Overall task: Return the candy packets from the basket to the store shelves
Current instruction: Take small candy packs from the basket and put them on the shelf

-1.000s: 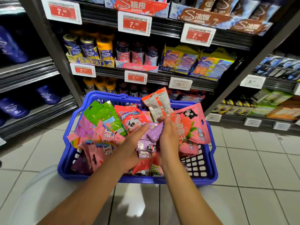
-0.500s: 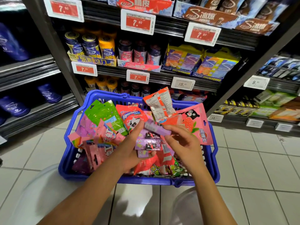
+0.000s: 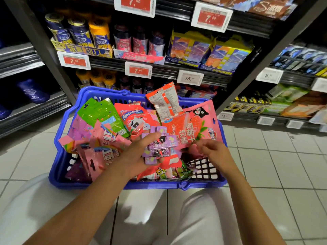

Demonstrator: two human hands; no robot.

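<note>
Store aisle, shelves (image 3: 177, 68) at 12 o'clock. Blue basket (image 3: 58, 156) on tile, full of candy packets. Left hand (image 3: 134, 156) holds fanned purple packets (image 3: 159, 144), likely gathering matches. Right hand (image 3: 210, 150) at 3 o'clock, fingers loosely curled, empty.

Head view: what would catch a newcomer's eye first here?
The blue basket on the tiled floor, heaped with bright candy packets, dominates the centre. Over it, the left hand holds a stack of small purple packets, while the right hand hovers beside them. Behind stand shelves with red price tags.
</note>
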